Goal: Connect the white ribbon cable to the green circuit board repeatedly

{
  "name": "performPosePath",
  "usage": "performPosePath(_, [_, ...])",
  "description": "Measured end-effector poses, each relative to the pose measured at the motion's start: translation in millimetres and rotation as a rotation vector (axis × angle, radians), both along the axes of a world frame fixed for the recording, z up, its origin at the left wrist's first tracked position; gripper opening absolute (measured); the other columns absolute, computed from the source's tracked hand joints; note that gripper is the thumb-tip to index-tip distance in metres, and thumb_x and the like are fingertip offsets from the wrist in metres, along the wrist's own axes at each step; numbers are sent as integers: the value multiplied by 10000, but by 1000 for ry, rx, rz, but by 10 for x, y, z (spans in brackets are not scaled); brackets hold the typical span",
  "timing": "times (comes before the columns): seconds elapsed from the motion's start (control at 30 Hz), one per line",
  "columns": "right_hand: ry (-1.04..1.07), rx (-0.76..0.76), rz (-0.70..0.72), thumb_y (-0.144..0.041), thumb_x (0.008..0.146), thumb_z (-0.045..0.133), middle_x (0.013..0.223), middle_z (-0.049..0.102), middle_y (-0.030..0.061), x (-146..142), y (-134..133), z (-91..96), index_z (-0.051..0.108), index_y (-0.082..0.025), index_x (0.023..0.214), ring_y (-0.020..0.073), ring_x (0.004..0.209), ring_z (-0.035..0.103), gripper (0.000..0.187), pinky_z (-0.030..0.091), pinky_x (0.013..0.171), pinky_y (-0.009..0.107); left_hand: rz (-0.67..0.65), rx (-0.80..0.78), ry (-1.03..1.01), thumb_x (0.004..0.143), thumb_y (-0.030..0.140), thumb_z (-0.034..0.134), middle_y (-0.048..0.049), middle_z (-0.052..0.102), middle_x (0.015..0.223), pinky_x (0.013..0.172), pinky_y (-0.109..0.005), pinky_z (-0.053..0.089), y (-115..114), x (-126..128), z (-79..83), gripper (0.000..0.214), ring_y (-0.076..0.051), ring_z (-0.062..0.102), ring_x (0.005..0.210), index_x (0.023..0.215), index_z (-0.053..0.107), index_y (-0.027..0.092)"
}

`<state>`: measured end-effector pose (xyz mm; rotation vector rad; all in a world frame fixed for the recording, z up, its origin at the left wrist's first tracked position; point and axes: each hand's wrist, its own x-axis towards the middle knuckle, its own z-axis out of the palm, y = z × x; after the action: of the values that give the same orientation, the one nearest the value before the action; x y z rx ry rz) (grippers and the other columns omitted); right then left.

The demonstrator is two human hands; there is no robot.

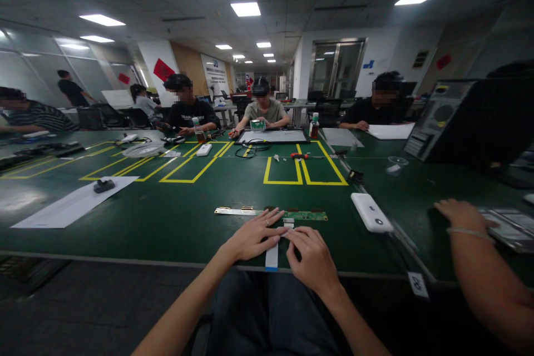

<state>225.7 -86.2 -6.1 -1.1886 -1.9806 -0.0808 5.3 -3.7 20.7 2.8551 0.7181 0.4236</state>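
A long, narrow circuit board [306, 215] lies across the green table in front of me, with a bare silvery stretch on its left. From its middle a white flat ribbon cable [272, 256] with a blue end runs down to the table's near edge. My left hand [252, 237] is spread flat, its fingers reaching over the cable and the board's lower edge. My right hand [312, 258] has bent fingers closed at the cable, just below the connector [288, 222]. The fingers partly hide the cable's upper part.
A white power bank [371, 212] with a cord lies to the right, near another person's arm [471, 239]. A computer tower [442, 117] stands behind it. Beyond the board are a red screwdriver [299, 156] and yellow tape outlines [282, 182]. White paper [62, 211] lies left.
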Motion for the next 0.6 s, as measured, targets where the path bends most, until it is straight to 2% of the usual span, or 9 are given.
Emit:
performPosePath(0.17, [9,-47,34,-106,917,553,1040,742,69,6,-11,0,716,-211,1062,253,1082,616,242,485,962,405,-12,-55,39,1096,447,370,-21,281,1699,1299,-497,198,12,13,-11,499,-253,239,1588,1580,432,344])
performPosePath(0.4, [-31,-106,2,-102,910,563,997,727,61,2,-16,20,711,-218,1026,242,1027,619,221,492,936,390,154,-79,17,1098,491,334,1,351,1680,1286,-484,238,34,-59,-71,485,-239,294,1573,1551,472,390])
performPosePath(0.5, [-53,-115,-10,-106,909,577,1023,731,52,-2,-13,36,720,-235,1056,233,1025,629,242,497,936,380,266,-88,25,1093,522,321,-4,351,1682,1279,-484,255,101,-226,-123,500,-245,296,1572,1557,462,397])
performPosePath(0.6, [-52,-113,-19,-110,912,590,1053,733,51,-6,-8,44,729,-246,1099,226,1032,635,270,502,936,375,374,-78,31,1086,549,314,-6,346,1684,1278,-487,256,190,-568,-181,523,-256,307,1568,1560,460,386])
